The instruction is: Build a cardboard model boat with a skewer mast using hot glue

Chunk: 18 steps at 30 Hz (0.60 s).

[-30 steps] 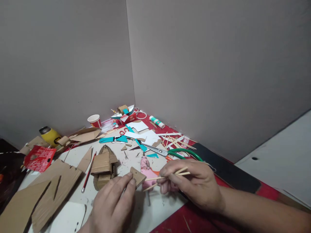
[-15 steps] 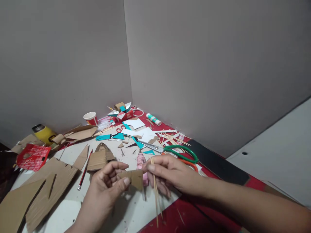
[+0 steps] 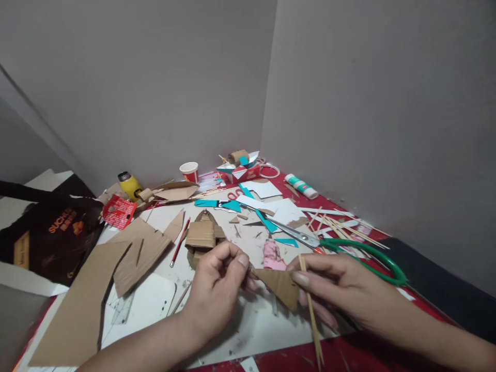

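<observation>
A small triangular piece of brown cardboard (image 3: 279, 288) is held between my hands above the table. My left hand (image 3: 222, 279) is closed, with thumb and fingertips pinched at the narrow left corner of the piece. At its wider right end, my right hand (image 3: 329, 281) touches the cardboard with its fingertips. The same hand grips a few thin wooden skewers (image 3: 313, 325), which point down toward the table edge. Just beyond lies a pink wrapped object (image 3: 272, 256), partly hidden. A cardboard boat-like model (image 3: 199, 235) sits past my left hand.
Green-handled scissors (image 3: 362, 253) lie beyond my right hand, near loose skewers (image 3: 341, 227) and a glue stick (image 3: 301, 186). Leftward are a red pencil (image 3: 180, 243), large cardboard sheets (image 3: 77, 299), a yellow bottle (image 3: 130, 187) and a black bag (image 3: 50, 232). A paper cup (image 3: 189, 172) stands behind.
My view has swung left, bringing the black bag into sight. The cardboard piece has been turned, and my left thumb has moved from its face to its narrow corner. My right hand keeps the skewers.
</observation>
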Each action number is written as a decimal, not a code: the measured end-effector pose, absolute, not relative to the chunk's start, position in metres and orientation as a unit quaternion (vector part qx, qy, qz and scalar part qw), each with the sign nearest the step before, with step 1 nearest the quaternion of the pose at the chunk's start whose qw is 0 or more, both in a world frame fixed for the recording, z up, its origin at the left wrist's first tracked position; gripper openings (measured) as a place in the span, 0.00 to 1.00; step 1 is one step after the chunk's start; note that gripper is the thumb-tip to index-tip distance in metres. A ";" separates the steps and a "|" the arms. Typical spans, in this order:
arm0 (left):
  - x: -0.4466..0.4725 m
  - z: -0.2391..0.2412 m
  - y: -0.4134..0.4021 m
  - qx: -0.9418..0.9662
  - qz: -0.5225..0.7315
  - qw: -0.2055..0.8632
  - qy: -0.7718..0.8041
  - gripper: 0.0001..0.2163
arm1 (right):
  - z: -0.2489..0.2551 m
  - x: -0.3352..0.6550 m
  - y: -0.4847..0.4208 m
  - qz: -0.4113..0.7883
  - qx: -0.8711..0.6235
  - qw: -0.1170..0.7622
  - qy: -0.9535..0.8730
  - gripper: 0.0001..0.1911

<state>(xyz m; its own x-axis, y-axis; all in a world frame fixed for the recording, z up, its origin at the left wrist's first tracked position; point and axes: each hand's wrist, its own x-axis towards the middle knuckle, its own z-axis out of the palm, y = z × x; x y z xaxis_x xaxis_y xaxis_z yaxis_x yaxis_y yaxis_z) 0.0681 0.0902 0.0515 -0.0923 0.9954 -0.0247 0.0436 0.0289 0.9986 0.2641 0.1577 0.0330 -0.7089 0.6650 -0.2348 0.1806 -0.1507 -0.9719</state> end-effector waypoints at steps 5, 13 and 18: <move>0.052 0.064 0.090 0.496 0.530 0.420 0.545 0.21 | 0.026 0.266 0.158 0.684 -0.338 0.167 -0.625 0.25; 0.029 0.091 0.093 0.490 0.612 0.368 0.500 0.04 | 0.013 0.268 0.161 0.679 -0.360 0.083 -0.635 0.30; 0.006 0.117 0.094 0.508 0.592 0.324 0.535 0.07 | 0.014 0.267 0.160 0.671 -0.337 0.047 -0.658 0.29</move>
<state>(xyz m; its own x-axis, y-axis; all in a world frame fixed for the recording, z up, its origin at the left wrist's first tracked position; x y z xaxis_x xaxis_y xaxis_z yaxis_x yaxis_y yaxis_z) 0.0055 0.0938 0.1168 -0.2744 0.9270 0.2556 0.1599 -0.2181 0.9627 0.2669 0.1597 0.0138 -0.7680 0.5075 -0.3906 0.3806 -0.1288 -0.9157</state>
